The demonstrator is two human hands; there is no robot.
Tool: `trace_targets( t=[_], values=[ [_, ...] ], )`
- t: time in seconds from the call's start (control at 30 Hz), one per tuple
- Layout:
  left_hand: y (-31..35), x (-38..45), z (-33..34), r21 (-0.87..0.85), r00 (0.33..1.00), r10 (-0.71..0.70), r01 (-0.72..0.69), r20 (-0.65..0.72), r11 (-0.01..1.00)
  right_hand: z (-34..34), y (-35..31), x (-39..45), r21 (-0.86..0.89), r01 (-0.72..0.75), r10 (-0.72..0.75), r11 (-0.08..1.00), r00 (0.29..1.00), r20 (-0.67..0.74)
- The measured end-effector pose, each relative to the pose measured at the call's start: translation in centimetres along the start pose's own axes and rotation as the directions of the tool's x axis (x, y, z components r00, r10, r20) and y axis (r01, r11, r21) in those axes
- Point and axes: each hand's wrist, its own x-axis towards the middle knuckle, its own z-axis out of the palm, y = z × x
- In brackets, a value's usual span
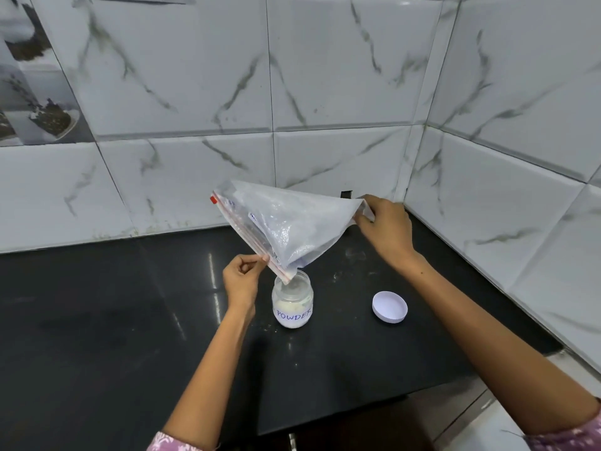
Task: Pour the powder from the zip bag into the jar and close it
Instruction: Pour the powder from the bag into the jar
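A clear zip bag (286, 222) with a red zip strip hangs tilted over a small glass jar (292, 304) labelled POWDER, one corner of its mouth dipping into the jar's open top. White powder fills the jar's lower part. My left hand (242, 281) pinches the zip edge just left of the jar. My right hand (387, 226) holds the bag's raised bottom corner up and to the right. The jar's white lid (389, 306) lies upturned on the counter, to the right of the jar.
The black counter (113, 320) meets marble-patterned tiled walls (325, 92) at the back and on the right, forming a corner behind the bag. A few powder specks lie around the jar. The counter's front edge runs below the jar.
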Motion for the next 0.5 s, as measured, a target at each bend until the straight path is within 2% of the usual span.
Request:
trace_targets(
  t=[0.1, 0.23, 0.33, 0.5],
  values=[
    [2.1, 0.5, 0.0, 0.073, 1.0, 0.002, -0.002, 0.007, 0.997, -0.2, -0.4, -0.3, -0.061, 0.021, -0.023, 0.998, 0.999, -0.022],
    [4.5, 1.0, 0.1, 0.247, 0.999, 0.002, 0.011, -0.049, 0.969, -0.2, -1.0, -0.9, -0.031, 0.009, -0.007, 0.999, 0.997, 0.079],
    [5.8, 0.6, 0.4, 0.294, 0.999, -0.006, 0.021, -0.051, 0.956, 0.2, -1.7, -1.7, -0.026, 0.067, -0.062, 0.997, 0.985, 0.159],
    [7.8, -1.5, 1.7, 0.307, 0.999, -0.028, 0.02, 0.021, 0.952, 0.9, -3.3, -3.9, 0.154, 0.111, -0.157, 0.982, 0.93, 0.332]
  ],
)
